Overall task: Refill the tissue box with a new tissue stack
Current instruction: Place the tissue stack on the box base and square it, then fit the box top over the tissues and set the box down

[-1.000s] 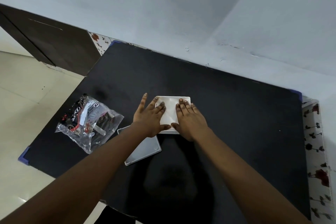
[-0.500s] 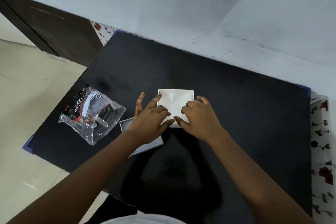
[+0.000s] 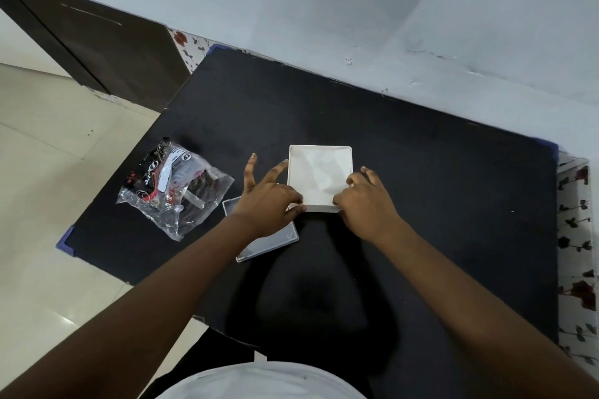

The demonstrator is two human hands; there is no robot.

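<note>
Left hand: the left hand [image 3: 270, 201] sits at the box's lower-left corner, mid-frame; thumb against the near wall, fingers spread and pointing to the upper part of the frame, forefinger along the left wall. Its grip is loose and open, touching the box without closing round it.
Right hand: the right hand [image 3: 366, 201] is at the lower-right corner, fingers curled onto the right rim and near wall. Its grip is half closed on that corner.
Box: the white box [image 3: 319, 152] stands open-topped at centre frame, with white tissue [image 3: 319, 175] lying inside.
Lid: a flat white lid [image 3: 278, 240] lies just below-left of the box, partly under the left wrist.
Bag: a crumpled clear bag [image 3: 173, 185] lies left of the hands, apart from them.
Counter: black counter [image 3: 437, 204], blue corner guards.
Room: pale wall above, cream floor tiles at left, dark door at upper left.
</note>
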